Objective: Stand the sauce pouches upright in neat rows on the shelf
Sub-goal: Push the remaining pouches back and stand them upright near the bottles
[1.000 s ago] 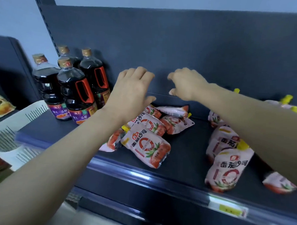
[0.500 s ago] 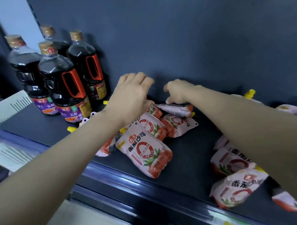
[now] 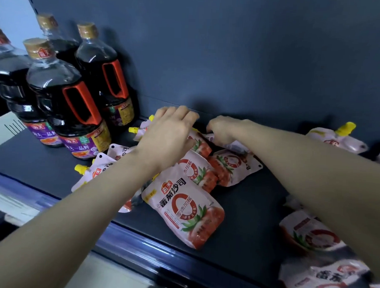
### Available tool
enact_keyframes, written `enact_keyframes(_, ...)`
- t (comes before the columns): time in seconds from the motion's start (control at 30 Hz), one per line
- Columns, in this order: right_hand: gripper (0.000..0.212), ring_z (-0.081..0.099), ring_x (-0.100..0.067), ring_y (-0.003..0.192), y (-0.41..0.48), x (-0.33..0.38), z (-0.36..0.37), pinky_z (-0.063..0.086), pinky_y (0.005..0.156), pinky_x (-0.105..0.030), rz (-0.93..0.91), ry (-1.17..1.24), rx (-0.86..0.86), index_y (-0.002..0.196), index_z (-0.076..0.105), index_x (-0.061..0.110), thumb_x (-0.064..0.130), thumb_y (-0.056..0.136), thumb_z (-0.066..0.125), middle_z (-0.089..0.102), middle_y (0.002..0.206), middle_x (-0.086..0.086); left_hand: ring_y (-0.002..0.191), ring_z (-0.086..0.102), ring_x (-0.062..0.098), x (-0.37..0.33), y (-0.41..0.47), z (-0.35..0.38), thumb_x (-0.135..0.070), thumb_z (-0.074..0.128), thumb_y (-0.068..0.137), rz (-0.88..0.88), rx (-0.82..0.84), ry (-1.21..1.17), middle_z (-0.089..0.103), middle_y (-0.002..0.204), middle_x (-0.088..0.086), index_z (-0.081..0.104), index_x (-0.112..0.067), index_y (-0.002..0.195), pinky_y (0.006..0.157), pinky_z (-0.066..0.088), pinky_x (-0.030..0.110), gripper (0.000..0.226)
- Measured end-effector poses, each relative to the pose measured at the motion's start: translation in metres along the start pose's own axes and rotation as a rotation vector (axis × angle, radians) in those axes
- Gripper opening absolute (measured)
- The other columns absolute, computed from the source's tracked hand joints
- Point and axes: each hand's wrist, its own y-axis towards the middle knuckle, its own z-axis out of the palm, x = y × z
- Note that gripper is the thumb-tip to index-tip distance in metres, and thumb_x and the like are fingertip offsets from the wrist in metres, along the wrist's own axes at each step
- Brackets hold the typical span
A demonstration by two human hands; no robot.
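Several pink-and-red tomato sauce pouches with yellow caps lie flat in a heap on the dark shelf (image 3: 247, 211). The nearest pouch (image 3: 184, 211) faces up at the middle. My left hand (image 3: 170, 134) rests palm down on the back of the heap, fingers curled over a pouch (image 3: 199, 142) near the back panel. My right hand (image 3: 224, 130) is beside it, fingers closed on the rear pouch (image 3: 237, 146); the grip itself is partly hidden. More pouches lie at the right, one at the back (image 3: 335, 139), others at the front (image 3: 311, 236).
Several dark soy sauce bottles (image 3: 71, 108) with red handles and gold caps stand upright at the left, close to the heap. The shelf's blue front rail (image 3: 137, 241) runs along the near edge. The dark back panel (image 3: 232, 58) rises just behind my hands.
Both hands have dropped from the back panel down onto the rear of the pouch heap. The camera has moved closer and lower.
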Motion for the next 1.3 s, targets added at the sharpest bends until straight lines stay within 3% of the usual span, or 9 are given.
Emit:
enact_keyframes(0.2,0.005,0.06,-0.026,0.082,-0.016,-0.018,-0.011,0.046,0.064,-0.031,0.081,0.182,-0.119,0.081,0.06,0.016,0.011,0.083,0.061,0.06,0.088,-0.007,0.113,0.047,0.029,0.004,0.023,0.01,-0.026,0.059,0.083,0.103,0.033,-0.044,0.054,0.119,0.008,0.049,-0.013,0.125,0.097,0.024,0.033,0.044)
enact_keyframes(0.33,0.03,0.055,-0.023,0.075,-0.04,-0.037,-0.019,0.04,0.062,-0.028,0.16,0.36,-0.237,0.06,0.046,0.021,0.005,0.078,0.064,0.055,0.071,-0.001,0.114,0.047,0.028,0.0,0.04,0.014,-0.03,0.061,0.083,0.183,0.057,-0.07,0.054,0.122,0.008,0.049,-0.012,0.124,0.098,0.026,0.035,0.046)
enact_keyframes(0.4,0.012,0.058,-0.022,0.077,-0.052,-0.047,-0.019,0.044,0.065,-0.029,0.217,0.484,-0.295,0.073,0.058,0.015,0.005,0.076,0.064,0.061,0.08,-0.004,0.115,0.048,0.028,-0.004,0.046,0.016,-0.03,0.061,0.083,0.225,0.061,-0.089,0.054,0.123,0.008,0.049,-0.012,0.125,0.1,0.027,0.036,0.047)
enact_keyframes(0.47,0.015,0.058,-0.02,0.079,-0.064,-0.055,-0.016,0.045,0.067,-0.027,0.261,0.598,-0.338,0.09,0.063,0.013,0.006,0.077,0.064,0.063,0.087,-0.003,0.117,0.047,0.028,-0.009,0.051,0.02,-0.03,0.061,0.084,0.26,0.079,-0.098,0.053,0.125,0.008,0.048,-0.012,0.127,0.101,0.027,0.037,0.048)
enact_keyframes(0.6,0.014,0.058,-0.016,0.075,-0.085,-0.063,-0.011,0.044,0.056,-0.022,0.333,0.765,-0.353,0.091,0.058,0.022,0.014,0.081,0.062,0.057,0.078,0.005,0.119,0.047,0.026,-0.02,0.057,0.031,-0.031,0.06,0.085,0.312,0.141,-0.111,0.052,0.128,0.007,0.047,-0.013,0.129,0.104,0.028,0.038,0.049)
enact_keyframes(0.83,0.05,0.063,-0.012,0.076,-0.101,-0.064,-0.014,0.058,0.063,-0.03,0.386,1.03,-0.319,0.128,0.044,0.028,0.007,0.085,0.057,0.06,0.087,0.004,0.117,0.048,0.026,-0.028,0.063,0.044,-0.032,0.06,0.085,0.342,0.154,-0.134,0.053,0.126,0.008,0.047,-0.014,0.128,0.103,0.029,0.039,0.048)
enact_keyframes(1.0,0.072,0.057,-0.019,0.08,-0.109,-0.064,-0.023,0.051,0.062,-0.03,0.361,0.842,-0.371,0.138,0.039,0.032,-0.006,0.079,0.056,0.058,0.107,-0.009,0.118,0.048,0.025,-0.033,0.063,0.055,-0.033,0.059,0.086,0.343,0.205,-0.123,0.052,0.127,0.007,0.046,-0.014,0.128,0.104,0.03,0.039,0.048)
enact_keyframes(1.13,0.052,0.058,-0.02,0.101,-0.115,-0.063,-0.026,0.046,0.072,-0.024,0.397,0.537,-0.359,0.126,0.058,0.022,-0.002,0.079,0.058,0.059,0.127,-0.005,0.117,0.048,0.026,-0.038,0.064,0.062,-0.034,0.059,0.086,0.343,0.243,-0.125,0.051,0.127,0.008,0.045,-0.014,0.128,0.102,0.032,0.04,0.049)
enact_keyframes(1.3,0.026,0.069,-0.02,0.09,-0.127,-0.063,-0.037,0.057,0.081,-0.029,0.565,0.406,-0.257,0.1,0.075,0.01,0.01,0.074,0.07,0.074,0.099,-0.006,0.116,0.049,0.026,-0.048,0.068,0.07,-0.04,0.058,0.085,0.317,0.322,-0.143,0.051,0.129,0.009,0.043,-0.014,0.131,0.101,0.034,0.041,0.055)
